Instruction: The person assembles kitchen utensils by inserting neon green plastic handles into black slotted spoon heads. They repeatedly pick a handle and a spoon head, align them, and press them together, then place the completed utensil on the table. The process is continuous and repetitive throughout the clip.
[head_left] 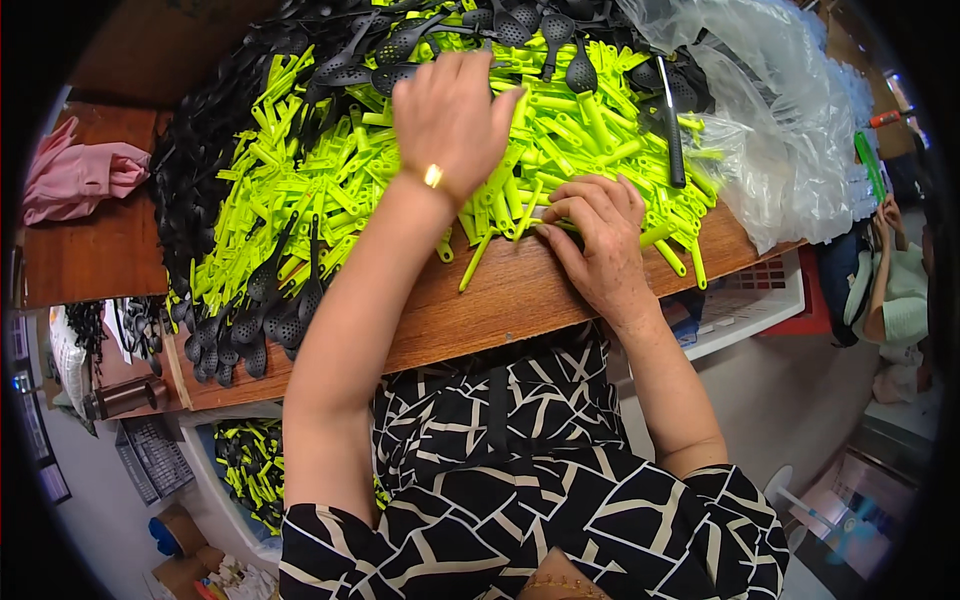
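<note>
A large heap of lime-green plastic handles (330, 195) covers the tabletop, with black slotted spoon heads (557, 30) along its far side. My left hand (450, 115) reaches over the heap, close to the black spoon heads. Its thumb stands apart from the fingers, whose tips are slightly blurred. At the near edge of the heap, my right hand (600, 240) rests with curled fingers beside the green handles. A pale grey edge shows by its thumb and forefinger, but what they grip is hidden. One loose green handle (476, 262) lies between my hands, on the wood.
A tool with a black grip (674, 150) and metal shaft lies at the heap's right. Clear plastic sheeting (780, 130) covers the right side. Black slotted spoons (262, 285) hang over the wooden table's (440, 335) left front. A white crate (745, 310) stands below; another person (900, 285) is at far right.
</note>
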